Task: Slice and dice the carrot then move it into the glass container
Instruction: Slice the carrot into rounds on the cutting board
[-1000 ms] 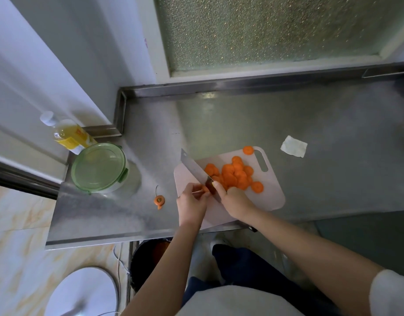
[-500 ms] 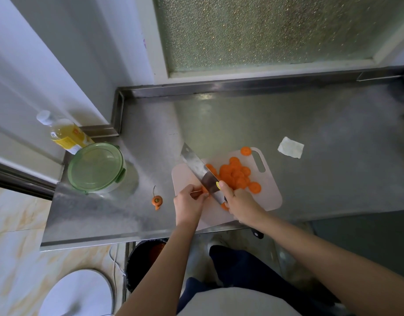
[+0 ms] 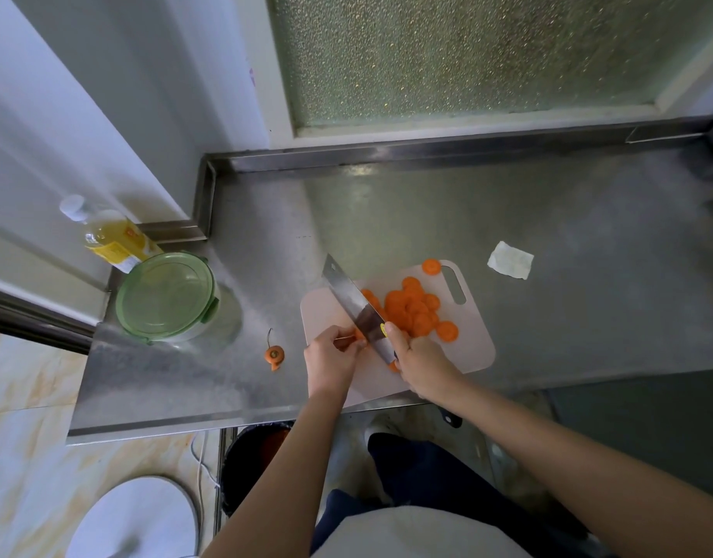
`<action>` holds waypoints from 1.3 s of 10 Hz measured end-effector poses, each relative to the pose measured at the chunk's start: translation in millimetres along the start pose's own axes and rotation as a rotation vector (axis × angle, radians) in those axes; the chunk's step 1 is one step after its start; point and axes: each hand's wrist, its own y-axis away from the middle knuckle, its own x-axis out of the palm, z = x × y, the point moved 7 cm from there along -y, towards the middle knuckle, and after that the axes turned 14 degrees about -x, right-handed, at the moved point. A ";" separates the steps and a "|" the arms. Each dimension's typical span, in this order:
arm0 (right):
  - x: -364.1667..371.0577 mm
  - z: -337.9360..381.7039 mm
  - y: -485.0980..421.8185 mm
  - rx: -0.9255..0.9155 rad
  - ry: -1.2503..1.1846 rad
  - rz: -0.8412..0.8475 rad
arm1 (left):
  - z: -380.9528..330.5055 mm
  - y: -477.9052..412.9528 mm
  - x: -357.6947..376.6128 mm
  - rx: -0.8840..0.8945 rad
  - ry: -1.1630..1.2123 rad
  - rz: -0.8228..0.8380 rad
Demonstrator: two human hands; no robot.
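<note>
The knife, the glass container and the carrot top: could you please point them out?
knife (image 3: 356, 308), head view, on the flat of the blade.
glass container (image 3: 166, 296), head view, on the middle of its green lid.
carrot top (image 3: 274, 353), head view, on its orange stub.

Orange carrot slices (image 3: 413, 312) on pale pink board (image 3: 473, 348) (green-lidded container (image 3: 167, 296)).

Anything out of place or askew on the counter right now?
The cutting board sits askew, its near corner at the counter's front edge. A carrot stub lies off the board, and one slice sits apart by the board's handle slot. The glass container is still lidded.
</note>
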 end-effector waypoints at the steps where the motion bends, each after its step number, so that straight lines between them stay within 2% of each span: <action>1: -0.5 3.9 0.0 -0.002 0.013 0.014 | -1.3 -0.6 0.8 -0.006 -0.008 0.004; 3: 2.1 8.2 -5.6 0.000 -0.025 0.063 | -1.5 -2.2 1.7 -0.012 -0.029 -0.006; 4: -0.6 17.4 -8.8 -0.022 0.042 0.034 | -1.1 -1.9 0.8 -0.017 -0.025 -0.004; 5: -3.7 29.6 -15.6 -0.095 0.041 -0.027 | -1.0 -1.3 -0.7 -0.014 -0.014 -0.007; 6: -0.3 28.2 -20.4 -0.088 0.028 -0.031 | -3.2 -0.7 -2.7 -0.017 -0.017 -0.007; 8: 7.0 18.4 -5.5 -0.035 0.158 0.157 | -6.0 -0.1 -3.2 -0.032 -0.027 -0.004; 10: 1.8 14.9 8.0 0.061 -0.047 0.118 | -7.8 0.2 -2.2 -0.027 -0.037 0.001; 12: 9.2 13.1 -6.3 0.038 0.065 0.103 | -7.0 1.1 -2.1 -0.027 -0.049 -0.013; 13: 3.5 23.7 -12.1 0.006 0.075 0.017 | -8.1 3.3 -2.6 0.000 -0.036 -0.019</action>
